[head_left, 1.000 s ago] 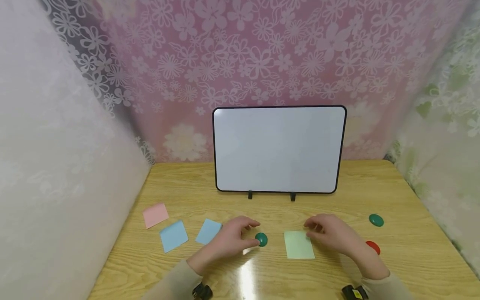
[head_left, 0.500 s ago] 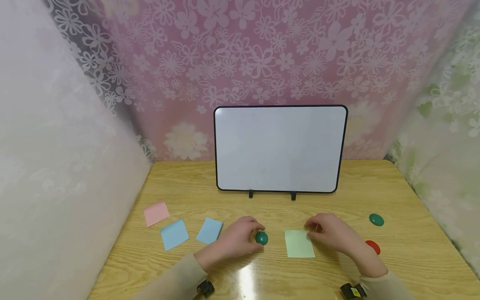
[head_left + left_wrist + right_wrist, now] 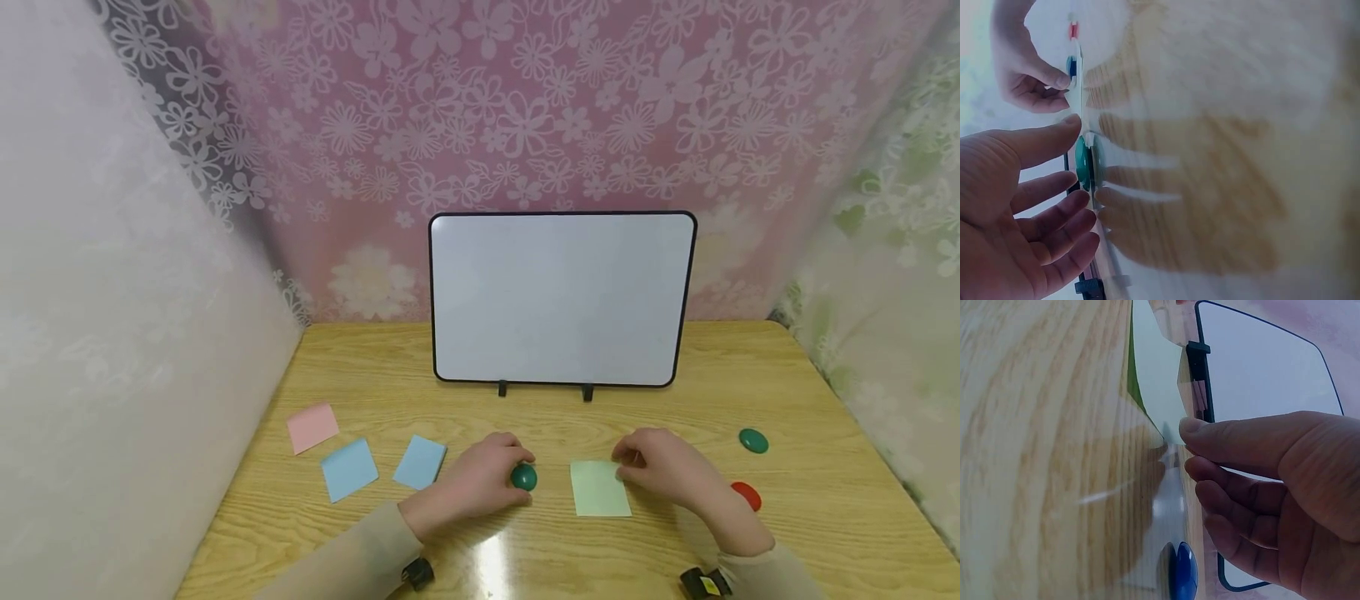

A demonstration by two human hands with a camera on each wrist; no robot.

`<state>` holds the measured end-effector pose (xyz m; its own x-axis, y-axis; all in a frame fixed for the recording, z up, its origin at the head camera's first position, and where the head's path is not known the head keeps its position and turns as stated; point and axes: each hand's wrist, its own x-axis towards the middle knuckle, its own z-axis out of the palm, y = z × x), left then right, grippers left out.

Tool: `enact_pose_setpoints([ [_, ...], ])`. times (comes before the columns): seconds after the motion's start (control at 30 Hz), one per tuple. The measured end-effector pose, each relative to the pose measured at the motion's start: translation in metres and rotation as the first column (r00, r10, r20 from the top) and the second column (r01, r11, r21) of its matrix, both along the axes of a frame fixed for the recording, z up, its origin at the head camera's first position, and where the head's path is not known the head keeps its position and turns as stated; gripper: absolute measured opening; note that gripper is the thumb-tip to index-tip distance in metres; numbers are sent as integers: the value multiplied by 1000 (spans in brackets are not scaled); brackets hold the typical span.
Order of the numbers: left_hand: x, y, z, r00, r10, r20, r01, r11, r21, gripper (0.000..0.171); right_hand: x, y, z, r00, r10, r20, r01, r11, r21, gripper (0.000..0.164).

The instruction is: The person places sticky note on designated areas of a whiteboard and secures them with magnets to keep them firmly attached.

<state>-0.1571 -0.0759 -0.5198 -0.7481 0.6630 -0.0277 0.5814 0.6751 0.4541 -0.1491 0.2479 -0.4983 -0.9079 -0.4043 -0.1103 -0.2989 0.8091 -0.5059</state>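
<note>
My left hand (image 3: 483, 477) rests at the table with thumb and fingers spread to either side of a round green magnet (image 3: 524, 477). In the left wrist view a gap shows between the thumb (image 3: 1054, 139) and the fingers, with the magnet (image 3: 1084, 162) just beyond it. At the right edge of a pale green sticky note (image 3: 600, 489) is my right hand (image 3: 663, 462), fingers loosely bent. The right wrist view has its thumb tip (image 3: 1194, 425) right by the note's corner (image 3: 1163, 381), apart from the index finger. A blue magnet (image 3: 1185, 572) lies below those fingers.
A framed whiteboard (image 3: 562, 298) stands behind on small black feet. Two blue sticky notes (image 3: 349, 470) and a pink one (image 3: 312, 427) lie at the left. On the right are another green magnet (image 3: 753, 441) and a red disc (image 3: 747, 496), partly covered by my right wrist.
My left hand has shifted slightly right, bringing its thumb and fingers around the green magnet, which stays in place. The right hand has barely moved beside the green note.
</note>
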Motion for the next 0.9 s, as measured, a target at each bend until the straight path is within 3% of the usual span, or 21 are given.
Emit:
enact_pose_setpoints([
  [0.43, 0, 3, 2, 997, 3, -77, -9, 997, -74, 40, 1, -2, 0, 1000, -10, 4, 10, 1000, 23, 13],
  [0.9, -2, 2, -1, 997, 11, -72, -15, 998, -65, 35, 2, -9, -5, 999, -45, 10, 44, 997, 68, 12],
])
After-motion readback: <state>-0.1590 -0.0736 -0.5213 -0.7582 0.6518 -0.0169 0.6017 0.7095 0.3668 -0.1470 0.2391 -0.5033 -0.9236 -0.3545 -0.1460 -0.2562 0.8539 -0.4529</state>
